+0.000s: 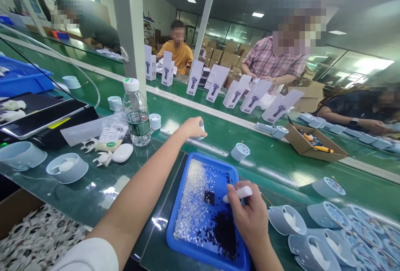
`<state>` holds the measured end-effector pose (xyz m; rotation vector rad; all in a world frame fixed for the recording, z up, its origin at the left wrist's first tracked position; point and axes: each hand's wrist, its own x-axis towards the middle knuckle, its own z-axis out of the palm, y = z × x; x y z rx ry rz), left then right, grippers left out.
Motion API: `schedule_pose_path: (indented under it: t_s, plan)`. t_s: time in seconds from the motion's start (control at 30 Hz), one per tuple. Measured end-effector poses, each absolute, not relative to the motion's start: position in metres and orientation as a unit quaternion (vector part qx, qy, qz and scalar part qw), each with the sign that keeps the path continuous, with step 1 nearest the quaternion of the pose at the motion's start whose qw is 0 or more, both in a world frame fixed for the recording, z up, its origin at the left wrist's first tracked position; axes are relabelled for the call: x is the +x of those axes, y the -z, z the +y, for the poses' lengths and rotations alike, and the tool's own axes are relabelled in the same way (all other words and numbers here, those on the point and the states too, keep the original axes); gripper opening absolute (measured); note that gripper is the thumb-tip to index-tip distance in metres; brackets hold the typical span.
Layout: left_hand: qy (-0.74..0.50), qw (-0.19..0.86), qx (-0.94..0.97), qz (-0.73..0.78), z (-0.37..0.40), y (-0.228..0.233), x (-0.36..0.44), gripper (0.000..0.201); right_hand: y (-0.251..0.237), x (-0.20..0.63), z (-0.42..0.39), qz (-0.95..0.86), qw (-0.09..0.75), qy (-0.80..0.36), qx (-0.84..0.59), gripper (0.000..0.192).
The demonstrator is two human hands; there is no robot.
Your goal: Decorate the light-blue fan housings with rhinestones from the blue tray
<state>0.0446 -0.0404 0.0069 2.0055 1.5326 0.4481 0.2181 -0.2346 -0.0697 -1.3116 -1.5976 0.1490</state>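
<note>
My left hand (193, 128) reaches over the green belt. Its fingers close round a pale blue round housing (202, 127), mostly hidden behind the hand. Above the blue tray (172, 225), my right hand (251, 210) grips a white pen-like tool (240, 193), its tip pointing left. Inside the tray lie many tiny clear pieces (190, 204) on the left and a pile of tiny black pieces (225, 233) on the right. A small black block (209, 197) sits between them. Another pale blue housing (240, 151) stands on the belt beyond the tray.
A water bottle (136, 116) stands left of my left hand. Several pale blue housings (325, 246) crowd the right side. White fan blades (40, 237) fill a box at lower left. White product boxes (215, 85), an open carton (312, 146) and co-workers (176, 54) are across the belt.
</note>
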Motion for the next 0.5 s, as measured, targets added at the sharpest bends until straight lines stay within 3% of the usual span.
schedule_pose_path:
  t_s: [0.23, 0.37, 0.5]
  plan:
    - [-0.260, 0.320, 0.715, 0.565, -0.044, -0.017, 0.046, 0.062, 0.072, 0.216, -0.233, -0.656, 0.515, -0.106, -0.541, 0.023]
    - [-0.388, 0.494, 0.602, 0.494, -0.041, -0.020, 0.050, 0.066, 0.072, 0.214, -0.232, -0.669, 0.493, -0.097, -0.548, 0.023]
    - [-0.461, 0.664, 0.478, 0.344, -0.043, -0.028, 0.056, 0.033, 0.067, 0.213, -0.232, -0.676, 0.470, -0.089, -0.560, 0.023]
